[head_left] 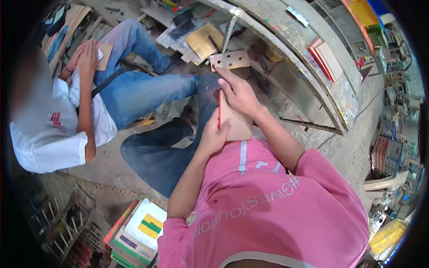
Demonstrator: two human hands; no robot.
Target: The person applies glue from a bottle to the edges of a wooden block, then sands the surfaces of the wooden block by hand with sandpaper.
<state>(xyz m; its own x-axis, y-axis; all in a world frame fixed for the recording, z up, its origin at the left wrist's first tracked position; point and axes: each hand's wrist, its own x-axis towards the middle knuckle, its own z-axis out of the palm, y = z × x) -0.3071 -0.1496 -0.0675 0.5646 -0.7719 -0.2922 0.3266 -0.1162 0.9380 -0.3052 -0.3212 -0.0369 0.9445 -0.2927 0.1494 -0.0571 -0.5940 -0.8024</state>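
Observation:
A wooden piece (236, 123) with a red edge rests in my lap, against the pink shirt. My left hand (213, 136) grips its near side, with the thumb lying on the wooden face. At its far end is my right hand (241, 96), the thumb close to the red edge and the fingers reaching forward past it. Just beyond those fingertips lies a pale board with several dark holes (230, 60).
Another person (147, 96) sits at the left, hands together over a small board (105, 56). A metal-edged bench (286, 49) carries red-edged pieces (325, 60) at the upper right. Stacked coloured panels (136, 232) lie at the lower left.

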